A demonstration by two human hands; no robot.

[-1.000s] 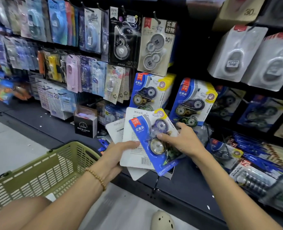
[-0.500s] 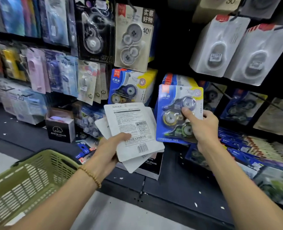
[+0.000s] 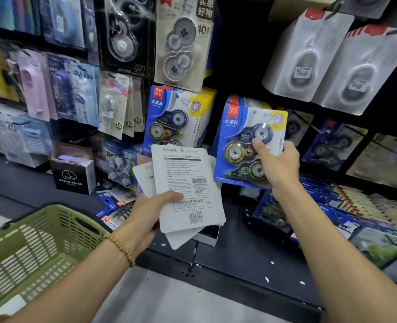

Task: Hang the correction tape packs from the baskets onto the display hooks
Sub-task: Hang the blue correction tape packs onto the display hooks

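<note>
Right hand [image 3: 277, 164]: grasping blue correction tape pack [image 3: 248, 145], thumb across the blister front, fingers [image 3: 286, 149] curled behind the right edge of the card.
Left hand [image 3: 148, 213]: grasping fanned stack of spare packs [image 3: 188, 190], white printed backs facing up, thumb on top near the lower left corner.
Pack position: raised in front of the hung row of matching packs [image 3: 236, 102], top edge above the thumb, lower edge below the palm; hook itself not visible behind the card.
Second row: more matching packs [image 3: 174, 117] hang left of the thumb, just above the left-hand stack.
Handling, judged: light; stiff card with a moulded clear blister, so little flex; glossy face likely slippery under the thumb; hang hole at the top likely the weak point, prone to tearing if forced.
Hold point, judged: present low grip on the right side leaves the top free for the hook; a pinch nearer the top edge would steady the hole for threading.
Edges: grey packs [image 3: 309, 54] hang above the fingers, close to the card's top right corner; dark-backed packs [image 3: 332, 145] hang just right of the fingers.
Open room: dark gap between the two blue rows, left of the thumb; space under the palm open down to the shelf [image 3: 237, 250].
Basket [image 3: 34, 248]: green, below and left of the left hand, well apart from the held pack.
Step, judged: lining the hang hole up with the hook; not yet hung.
</note>
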